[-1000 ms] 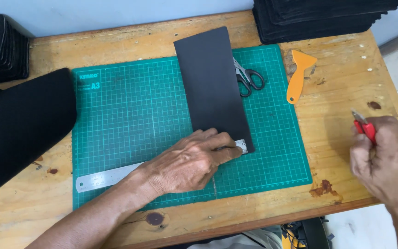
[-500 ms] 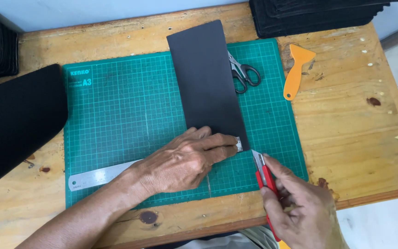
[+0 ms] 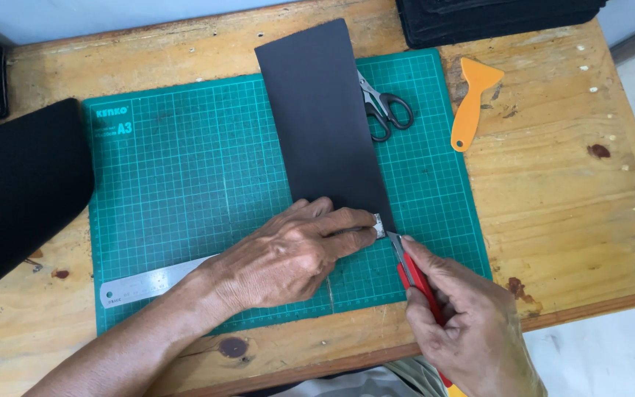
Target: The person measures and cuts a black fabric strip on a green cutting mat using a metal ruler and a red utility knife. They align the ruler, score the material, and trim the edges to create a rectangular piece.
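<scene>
Head view: the left hand presses flat, fingers spread, on a steel ruler across a matte black strip at the green gridded mat's centre. At five o'clock, the right hand grip is clamped on a red cutter, its blade tip at the ruler's end.

Black sheet: long matte rectangle, flat on the green cutting mat, running from past the mat's far edge down toward its near part, slightly slanted. Near end covered by the left hand.

Steel ruler: thin, silver, flat across the sheet's near end; left end shows on the mat, right tip pokes out just beside the sheet's right edge. Middle hidden under the hand.

Utility knife: red body, narrow silver blade extended, tip meeting the ruler's right end at the sheet's near right corner. Handle slants back toward the tabletop's near edge.
</scene>
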